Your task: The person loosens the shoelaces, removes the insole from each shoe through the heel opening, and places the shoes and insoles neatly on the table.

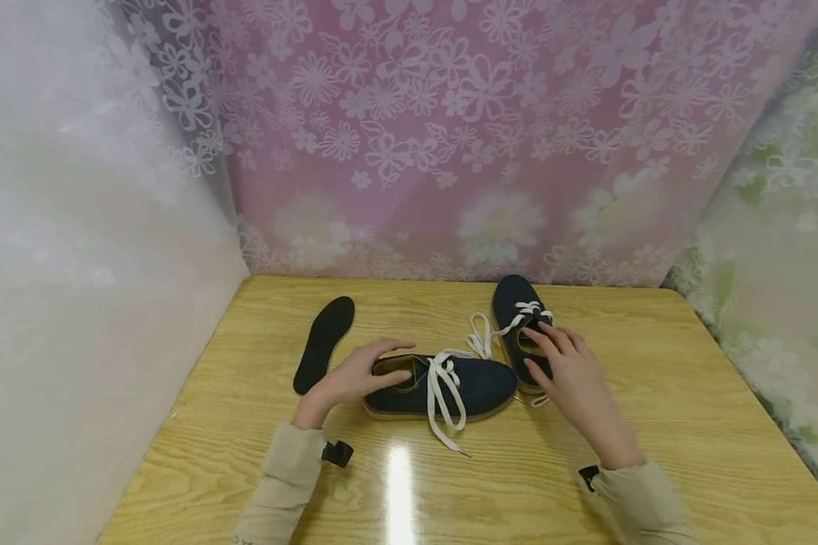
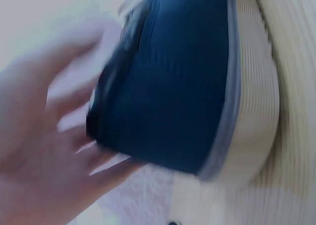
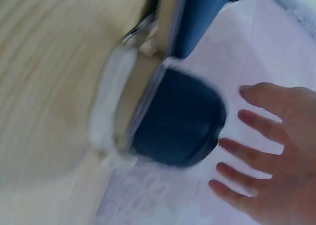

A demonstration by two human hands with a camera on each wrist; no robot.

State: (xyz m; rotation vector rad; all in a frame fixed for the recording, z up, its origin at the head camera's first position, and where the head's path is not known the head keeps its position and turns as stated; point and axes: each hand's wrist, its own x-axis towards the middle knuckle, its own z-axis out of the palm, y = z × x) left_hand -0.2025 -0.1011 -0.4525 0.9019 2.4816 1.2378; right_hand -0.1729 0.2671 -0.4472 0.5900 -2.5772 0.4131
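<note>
- Beneath the crosswise shoe runs a wood-grain table.
- At the crosswise shoe's toe, the second shoe sits angled away, heel nearest.
- At the crosswise shoe's heel, the left hand is spread, thumb over the opening. Beyond its toe, the right hand is spread over the second shoe's opening. Contact cannot be confirmed.
- Step in hand, as judged: placing hands at both shoes. Gripping would call for thumb and fingers to close on each collar.
- Left of the crosswise shoe lies a black insole.
- Left wrist view shows ribbed sole edging, indistinct from the head; right wrist view shows white lace beside the second shoe's heel, mostly hidden from the head.
</note>
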